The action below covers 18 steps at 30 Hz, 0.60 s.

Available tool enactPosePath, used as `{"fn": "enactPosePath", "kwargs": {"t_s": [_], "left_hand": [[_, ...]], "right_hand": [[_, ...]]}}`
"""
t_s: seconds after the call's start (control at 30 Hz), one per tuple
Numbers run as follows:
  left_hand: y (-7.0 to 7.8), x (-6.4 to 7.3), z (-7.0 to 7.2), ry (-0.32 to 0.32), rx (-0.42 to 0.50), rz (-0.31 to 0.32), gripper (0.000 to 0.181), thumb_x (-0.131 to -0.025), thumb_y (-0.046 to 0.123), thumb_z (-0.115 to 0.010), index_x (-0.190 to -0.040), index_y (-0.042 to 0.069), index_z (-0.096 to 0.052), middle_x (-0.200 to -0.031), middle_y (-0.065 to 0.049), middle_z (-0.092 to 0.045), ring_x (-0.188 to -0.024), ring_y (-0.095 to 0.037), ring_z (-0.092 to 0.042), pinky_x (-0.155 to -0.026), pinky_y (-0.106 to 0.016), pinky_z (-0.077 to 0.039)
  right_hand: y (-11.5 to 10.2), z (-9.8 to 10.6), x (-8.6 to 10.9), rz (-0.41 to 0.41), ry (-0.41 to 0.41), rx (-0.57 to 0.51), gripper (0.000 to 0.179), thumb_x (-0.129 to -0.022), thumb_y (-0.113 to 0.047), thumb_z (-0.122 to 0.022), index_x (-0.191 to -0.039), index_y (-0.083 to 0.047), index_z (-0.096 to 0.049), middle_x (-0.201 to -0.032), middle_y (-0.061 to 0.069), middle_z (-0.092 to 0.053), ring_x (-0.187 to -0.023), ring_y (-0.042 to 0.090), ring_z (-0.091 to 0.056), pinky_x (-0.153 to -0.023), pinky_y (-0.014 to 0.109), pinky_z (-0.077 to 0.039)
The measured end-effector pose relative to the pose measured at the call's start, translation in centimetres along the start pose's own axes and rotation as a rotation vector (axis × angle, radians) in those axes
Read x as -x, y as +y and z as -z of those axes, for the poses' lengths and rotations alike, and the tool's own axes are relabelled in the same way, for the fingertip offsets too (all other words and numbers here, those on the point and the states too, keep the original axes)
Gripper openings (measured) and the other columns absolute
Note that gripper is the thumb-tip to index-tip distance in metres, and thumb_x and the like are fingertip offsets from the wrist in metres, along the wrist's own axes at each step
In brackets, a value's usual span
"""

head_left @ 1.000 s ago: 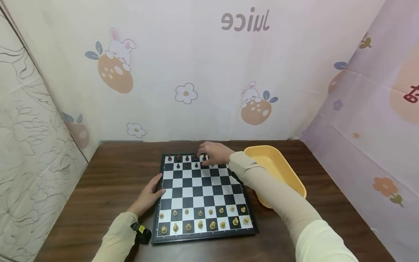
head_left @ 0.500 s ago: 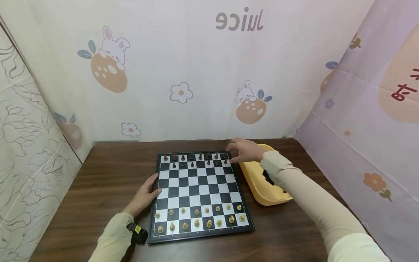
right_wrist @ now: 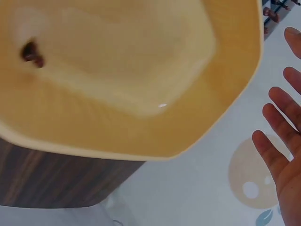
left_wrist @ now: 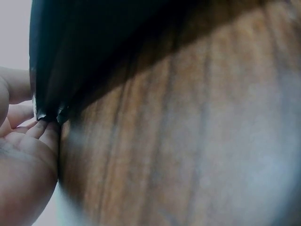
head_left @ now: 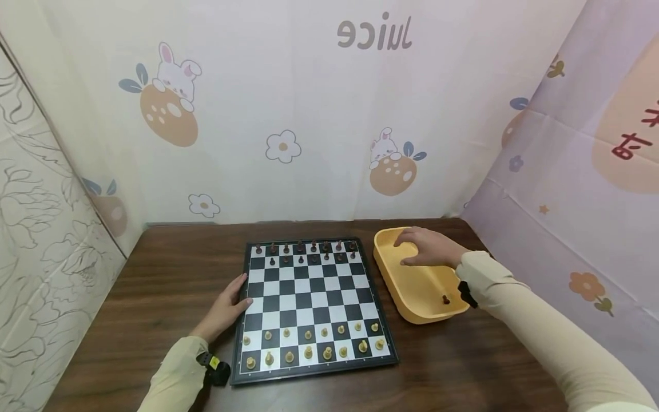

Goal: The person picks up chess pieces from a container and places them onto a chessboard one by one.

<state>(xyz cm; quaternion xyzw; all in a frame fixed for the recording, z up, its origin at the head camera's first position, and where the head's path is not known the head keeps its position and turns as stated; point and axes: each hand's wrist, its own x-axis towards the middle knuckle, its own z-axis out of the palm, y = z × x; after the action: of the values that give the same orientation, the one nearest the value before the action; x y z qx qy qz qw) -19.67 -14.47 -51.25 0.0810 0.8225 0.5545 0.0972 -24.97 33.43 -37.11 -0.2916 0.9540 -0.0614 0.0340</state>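
Observation:
My left hand (head_left: 225, 309) holds the left edge of a black-and-white chessboard (head_left: 304, 300), thumb over the rim. In the left wrist view its fingers (left_wrist: 40, 134) reach to the underside of the dark board edge. Over the far end of a yellow plastic tray (head_left: 393, 283) hovers my right hand (head_left: 432, 247), fingers loosely bent and holding nothing. A dark chess piece (head_left: 445, 299) lies on its side in the tray's near right part; the right wrist view also shows this piece (right_wrist: 33, 54). Dark pieces (head_left: 301, 259) stand in two far rows, gold pieces (head_left: 327, 353) in two near rows.
The board and tray rest side by side on a dark brown wooden table (head_left: 170, 269), the tray to the right. A printed curtain (head_left: 319, 171) hangs behind the table's far edge, with more fabric along both sides.
My right hand has gone from the far row of dark pieces, past the board's far right corner, to above the tray. My left hand keeps its place on the board's edge.

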Motion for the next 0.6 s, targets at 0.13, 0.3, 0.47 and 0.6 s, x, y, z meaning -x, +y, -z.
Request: {"fn": "enactPosePath", "kwargs": {"t_s": [0.13,0.3,0.47,0.6], "left_hand": [[0.0,0.0,0.1,-0.002,0.016,-0.001,0.066,-0.096,0.005,-0.054,-0.151,0.0,-0.017,-0.156,-0.024,-0.009,-0.142,-0.04,-0.011,-0.113,-0.049,-0.015],[0.0,0.0,0.0,-0.002,0.017,0.011,0.066,-0.096,0.005,-0.053,-0.151,0.001,-0.017,-0.156,-0.023,-0.008,-0.142,-0.04,-0.01,-0.113,-0.05,-0.014],[0.0,-0.1,-0.1,-0.004,0.009,0.027,0.067,-0.096,0.006,-0.054,-0.152,0.003,-0.017,-0.156,-0.022,-0.009,-0.142,-0.04,-0.01,-0.113,-0.051,-0.015],[0.0,0.0,-0.1,-0.002,0.007,0.031,0.067,-0.096,0.006,-0.054,-0.152,0.003,-0.017,-0.157,-0.022,-0.009,-0.142,-0.04,-0.009,-0.113,-0.05,-0.015]], "right_hand": [[0.2,-0.3,1.4,-0.017,-0.011,-0.017,0.039,-0.078,-0.024,-0.079,-0.11,-0.006,-0.068,-0.115,0.01,-0.06,-0.106,0.031,-0.058,-0.087,0.049,-0.049],[0.5,-0.9,2.9,-0.025,-0.039,-0.024,0.036,-0.078,-0.024,-0.079,-0.109,-0.009,-0.069,-0.114,0.009,-0.06,-0.102,0.03,-0.059,-0.085,0.048,-0.05],[0.9,-1.6,4.0,-0.015,-0.063,-0.033,0.034,-0.077,-0.022,-0.08,-0.106,-0.009,-0.069,-0.111,0.008,-0.062,-0.102,0.031,-0.06,-0.084,0.048,-0.051],[1.3,-2.1,4.6,0.039,-0.087,-0.062,0.032,-0.078,-0.013,-0.078,-0.107,-0.003,-0.069,-0.106,0.007,-0.064,-0.098,0.031,-0.061,-0.081,0.046,-0.052]]}}
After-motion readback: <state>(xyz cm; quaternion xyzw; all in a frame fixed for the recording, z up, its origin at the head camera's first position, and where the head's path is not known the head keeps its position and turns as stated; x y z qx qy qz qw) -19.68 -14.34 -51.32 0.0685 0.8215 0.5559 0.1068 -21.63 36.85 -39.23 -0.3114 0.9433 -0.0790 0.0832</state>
